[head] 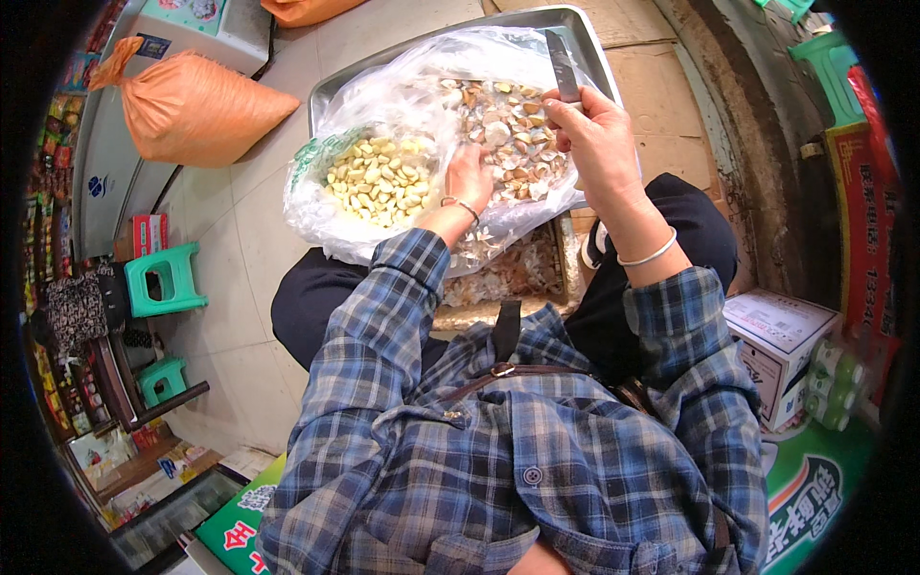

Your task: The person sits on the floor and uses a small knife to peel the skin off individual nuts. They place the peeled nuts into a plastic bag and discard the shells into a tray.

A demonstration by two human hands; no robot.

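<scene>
My right hand (593,144) grips a knife (563,68), its dark blade pointing up and away from me over the far right of a metal tray (609,68). Low among unpeeled garlic cloves (521,172) and loose skins is my left hand (471,180); its fingertips are partly hidden, so I cannot tell whether they hold a clove. Peeled garlic cloves (377,180) lie heaped to its left. Both heaps rest on a clear plastic bag (402,86) spread over the tray and spilling past its near edge.
Below the tray, a foam box (467,316) between my knees holds garlic skins (503,269). A tied orange sack (205,108) sits on the tiled floor at left, with green plastic stools (165,280) nearer. Flattened cardboard (654,108) lies at right, and a white carton (780,323) stands by my right elbow.
</scene>
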